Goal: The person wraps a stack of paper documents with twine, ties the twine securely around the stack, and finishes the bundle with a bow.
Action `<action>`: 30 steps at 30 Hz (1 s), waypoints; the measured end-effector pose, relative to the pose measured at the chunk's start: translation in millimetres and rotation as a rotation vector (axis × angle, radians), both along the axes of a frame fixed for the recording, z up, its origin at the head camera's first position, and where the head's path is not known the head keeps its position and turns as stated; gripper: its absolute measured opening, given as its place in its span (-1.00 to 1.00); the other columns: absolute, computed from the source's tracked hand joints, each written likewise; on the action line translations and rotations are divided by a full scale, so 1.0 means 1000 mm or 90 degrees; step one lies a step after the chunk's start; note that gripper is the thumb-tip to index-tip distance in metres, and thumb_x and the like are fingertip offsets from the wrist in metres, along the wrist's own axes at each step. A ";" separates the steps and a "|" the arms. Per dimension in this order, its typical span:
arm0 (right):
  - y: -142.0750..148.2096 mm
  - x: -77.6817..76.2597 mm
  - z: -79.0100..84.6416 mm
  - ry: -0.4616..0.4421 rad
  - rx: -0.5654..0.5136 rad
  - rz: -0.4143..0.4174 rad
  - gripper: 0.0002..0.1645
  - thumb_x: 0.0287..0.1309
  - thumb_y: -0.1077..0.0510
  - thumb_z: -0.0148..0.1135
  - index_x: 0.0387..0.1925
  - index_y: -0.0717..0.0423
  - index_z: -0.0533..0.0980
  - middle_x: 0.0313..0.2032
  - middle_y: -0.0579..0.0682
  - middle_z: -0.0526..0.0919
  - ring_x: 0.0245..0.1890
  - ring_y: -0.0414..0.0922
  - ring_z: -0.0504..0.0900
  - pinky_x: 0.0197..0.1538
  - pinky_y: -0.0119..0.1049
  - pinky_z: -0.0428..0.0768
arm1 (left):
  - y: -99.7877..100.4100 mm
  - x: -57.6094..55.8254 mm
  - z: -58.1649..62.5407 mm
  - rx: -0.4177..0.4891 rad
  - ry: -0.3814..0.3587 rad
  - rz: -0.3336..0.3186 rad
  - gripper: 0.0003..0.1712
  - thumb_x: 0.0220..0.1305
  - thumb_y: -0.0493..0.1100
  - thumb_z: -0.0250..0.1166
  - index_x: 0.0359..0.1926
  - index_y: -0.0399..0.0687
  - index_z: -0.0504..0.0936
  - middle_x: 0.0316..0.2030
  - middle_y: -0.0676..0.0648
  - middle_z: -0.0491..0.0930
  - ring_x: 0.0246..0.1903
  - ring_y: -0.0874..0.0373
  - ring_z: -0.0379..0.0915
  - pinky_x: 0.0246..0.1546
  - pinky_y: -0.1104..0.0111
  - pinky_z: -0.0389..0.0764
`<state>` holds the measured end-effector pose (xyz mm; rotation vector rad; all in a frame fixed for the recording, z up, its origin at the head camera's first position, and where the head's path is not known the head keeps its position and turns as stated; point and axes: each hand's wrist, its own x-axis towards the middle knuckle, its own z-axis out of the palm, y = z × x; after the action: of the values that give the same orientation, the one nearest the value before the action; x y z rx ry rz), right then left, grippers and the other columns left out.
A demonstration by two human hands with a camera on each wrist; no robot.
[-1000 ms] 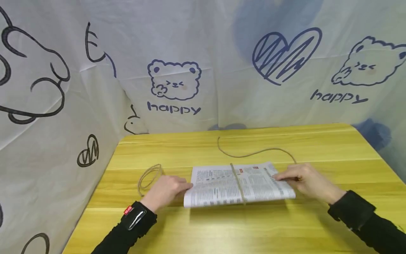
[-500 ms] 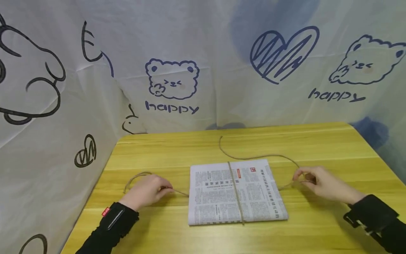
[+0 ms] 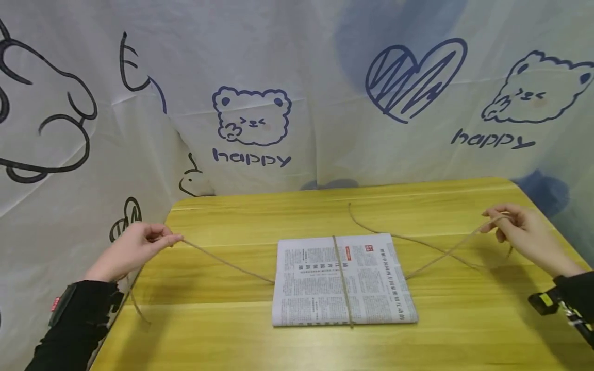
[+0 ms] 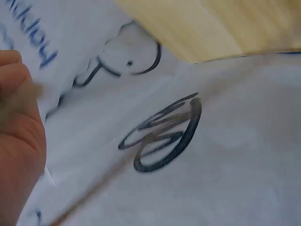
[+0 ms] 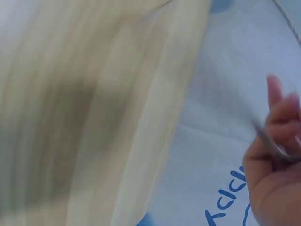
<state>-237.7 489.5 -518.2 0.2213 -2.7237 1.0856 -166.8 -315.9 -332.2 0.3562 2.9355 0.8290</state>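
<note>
Newspaper bundle (image 3: 313, 296): one, folded to a flat rectangle; we find it lying on the table between the two hands, well apart from both.
Twine band (image 3: 343, 281): one, crossing the bundle's upper face from far edge to near edge, about the middle.
Left twine length (image 3: 227, 264): we follow it from the bundle's left edge up to the left hand (image 3: 134, 247), whose thumb and fingers pinch it; a loose tail (image 3: 135, 305) hangs beneath.
Right twine length (image 3: 449, 253): we trace it from the bundle's right edge to the right hand (image 3: 526, 234), whose curled fingers hold it.
Further strand (image 3: 417, 241): on the table, curving behind the bundle toward the right.
Sleeves (image 3: 76, 327): two, black; we note a red tag at the left one.
Table (image 3: 260, 353): yellow, wood-grained.
Backdrop (image 3: 325, 62): white cloth, bearing bear outlines, a hatched heart and the word "happy".
</note>
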 end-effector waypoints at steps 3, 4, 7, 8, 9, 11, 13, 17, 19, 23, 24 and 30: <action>-0.003 -0.001 0.017 -0.029 -0.029 -0.067 -0.47 0.54 -0.25 -0.20 0.21 -0.02 0.43 -0.24 -0.08 0.66 -0.40 -0.17 0.50 -0.44 -0.23 0.32 | -0.006 -0.001 0.010 0.089 0.018 0.016 -0.59 0.56 -0.01 0.09 -0.43 -0.14 0.54 -0.65 0.12 0.14 -0.66 0.25 0.04 -0.62 0.32 0.14; -0.008 0.001 0.026 -0.034 -0.036 -0.085 -0.43 0.53 -0.28 -0.23 0.19 -0.01 0.44 -0.23 -0.10 0.65 -0.37 -0.18 0.50 -0.40 -0.21 0.34 | -0.006 -0.002 0.012 0.130 0.019 0.011 -0.55 0.58 -0.02 0.04 -0.47 -0.16 0.47 -0.66 0.11 0.13 -0.68 0.22 0.02 -0.64 0.30 0.12; -0.032 0.011 0.057 -0.041 -0.029 -0.124 -0.36 0.52 -0.33 -0.33 0.12 -0.01 0.46 -0.16 -0.11 0.60 -0.24 -0.18 0.48 -0.22 -0.17 0.39 | -0.004 -0.007 0.015 0.305 -0.005 -0.034 -0.53 0.63 -0.05 -0.09 -0.46 -0.21 0.38 -0.65 0.04 0.15 -0.68 0.10 -0.03 -0.65 0.23 0.03; -0.041 0.015 0.068 -0.040 -0.015 -0.137 -0.34 0.53 -0.34 -0.36 0.10 0.01 0.48 -0.10 -0.06 0.60 -0.17 -0.15 0.48 -0.18 -0.12 0.38 | -0.002 -0.009 0.016 0.368 -0.016 -0.052 -0.54 0.64 -0.06 -0.12 -0.44 -0.20 0.38 -0.65 0.02 0.15 -0.69 0.08 -0.08 -0.65 0.21 -0.01; -0.051 0.020 0.080 -0.046 -0.002 -0.148 -0.32 0.54 -0.32 -0.38 0.11 0.05 0.48 -0.03 0.02 0.60 -0.14 -0.09 0.45 -0.16 -0.07 0.34 | 0.000 -0.010 0.017 0.430 -0.024 -0.076 -0.56 0.64 -0.08 -0.14 -0.40 -0.19 0.41 -0.62 0.00 0.18 -0.66 0.05 -0.07 -0.63 0.21 -0.03; -0.070 0.029 0.102 -0.043 0.021 -0.157 -0.30 0.57 -0.27 -0.39 0.14 0.15 0.48 0.07 0.23 0.54 -0.17 0.04 0.39 -0.15 -0.05 0.25 | 0.004 -0.013 0.018 0.551 -0.046 -0.117 -0.63 0.64 -0.14 -0.16 -0.23 -0.18 0.51 -0.58 0.02 0.25 -0.62 0.05 -0.10 -0.58 0.25 -0.06; -0.083 0.036 0.118 -0.033 0.035 -0.164 -0.27 0.58 -0.23 -0.34 0.16 0.29 0.46 0.12 0.42 0.46 -0.18 0.16 0.36 -0.15 -0.01 0.25 | 0.009 -0.015 0.019 0.653 -0.065 -0.144 -0.67 0.64 -0.19 -0.18 -0.05 -0.15 0.54 -0.52 0.05 0.33 -0.54 0.06 -0.09 -0.51 0.30 -0.05; -0.090 0.038 0.122 0.011 0.058 -0.225 -0.33 0.51 -0.29 -0.14 0.04 0.20 0.56 -0.20 0.17 0.50 -0.28 -0.02 0.32 -0.11 -0.02 0.20 | 0.016 -0.017 0.024 0.794 -0.063 -0.154 -0.63 0.61 -0.24 -0.15 0.23 -0.15 0.49 -0.36 0.05 0.51 -0.46 0.11 0.00 -0.38 0.33 0.07; -0.091 0.039 0.123 0.015 0.057 -0.236 -0.32 0.47 -0.33 -0.08 0.01 0.17 0.58 -0.33 0.13 0.43 -0.33 -0.03 0.27 -0.10 0.00 0.15 | 0.018 -0.019 0.027 0.826 -0.047 -0.147 -0.61 0.60 -0.27 -0.11 0.29 -0.16 0.46 -0.24 0.03 0.60 -0.44 0.16 0.18 -0.38 0.38 0.21; -0.099 0.044 0.134 -0.021 0.072 -0.205 -0.29 0.51 -0.26 -0.13 0.16 0.27 0.54 -0.21 0.32 0.53 -0.40 -0.07 0.27 -0.19 -0.08 0.12 | 0.020 -0.022 0.027 0.711 0.019 -0.091 -0.56 0.56 -0.26 -0.01 0.38 -0.14 0.41 -0.03 0.09 0.70 -0.24 0.29 0.53 -0.18 0.53 0.56; -0.101 0.044 0.136 -0.037 0.065 -0.194 -0.28 0.53 -0.25 -0.15 0.19 0.29 0.52 -0.15 0.36 0.55 -0.39 -0.08 0.32 -0.21 -0.11 0.17 | 0.021 -0.023 0.026 0.629 0.046 -0.062 -0.56 0.57 -0.23 0.00 0.39 -0.14 0.41 -0.02 0.13 0.70 -0.20 0.34 0.55 -0.16 0.57 0.56; -0.071 0.019 0.099 -0.088 -0.102 -0.065 -0.36 0.55 -0.16 -0.11 0.37 0.20 0.37 0.00 0.19 0.58 -0.31 -0.27 0.55 -0.19 -0.30 0.49 | 0.033 -0.026 0.020 0.077 0.205 0.089 -0.63 0.58 -0.12 0.05 0.18 -0.20 0.62 -0.06 -0.12 0.63 -0.30 0.19 0.38 -0.39 0.39 0.28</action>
<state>-218.5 418.2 -418.9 -0.0180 -2.7132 1.3262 -193.0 -283.0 -312.5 0.3214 3.2459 1.0615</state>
